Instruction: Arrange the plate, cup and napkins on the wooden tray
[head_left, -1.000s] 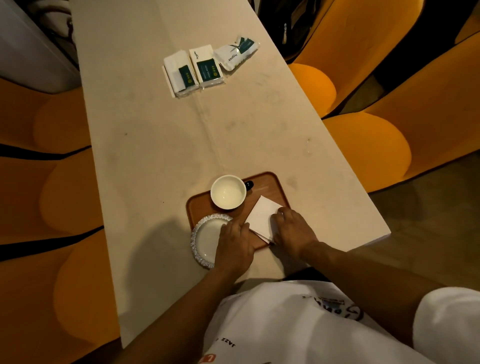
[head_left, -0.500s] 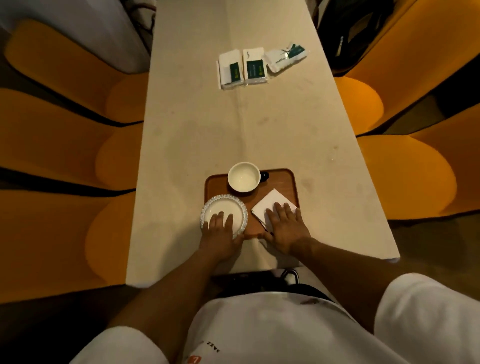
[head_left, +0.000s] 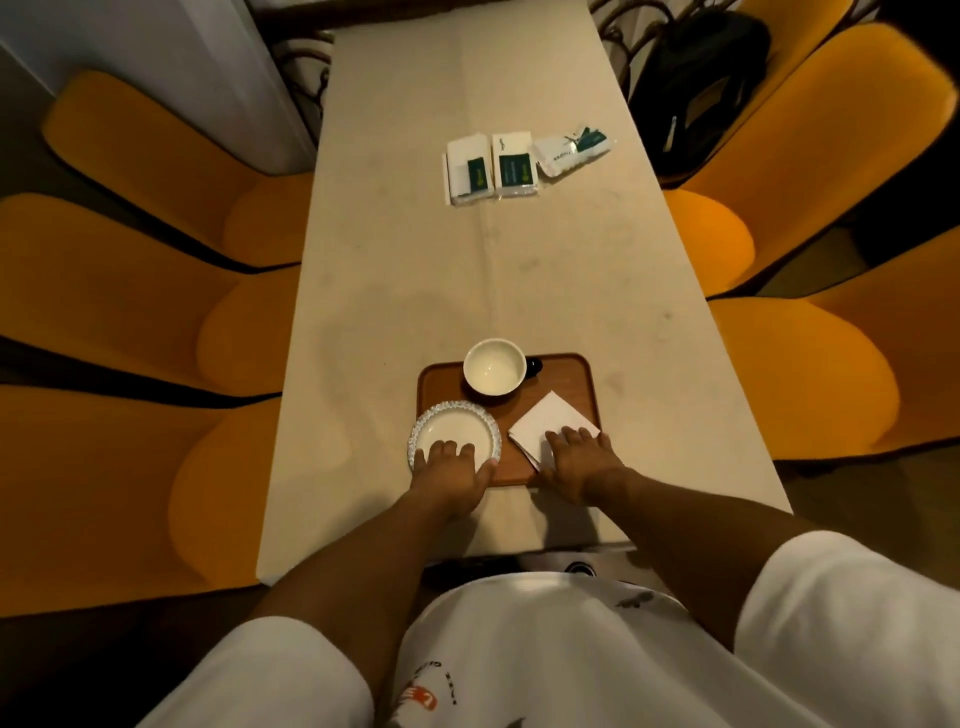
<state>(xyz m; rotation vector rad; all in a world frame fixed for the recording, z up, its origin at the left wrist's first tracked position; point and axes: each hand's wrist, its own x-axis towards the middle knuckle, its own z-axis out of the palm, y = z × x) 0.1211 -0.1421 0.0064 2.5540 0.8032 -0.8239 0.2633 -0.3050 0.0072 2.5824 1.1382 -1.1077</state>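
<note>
The wooden tray lies near the table's front edge. On its far left part stands a white cup, empty, with its dark handle pointing right. A small white plate with a patterned rim sits on the tray's near left corner and overhangs the edge. My left hand lies flat on the plate's near part, fingers spread, thumb at the rim. A folded white napkin lies diagonally on the tray's right side. My right hand rests flat on its near corner, fingers apart.
Three packs of napkins lie in a row farther up the long beige table. Orange chairs line both sides. A dark bag sits on the far right chair.
My left hand has shifted from the tray's near edge onto the plate and lies flat on it. My right hand has flattened on the napkin. The plate now sits squarer on the tray corner.
</note>
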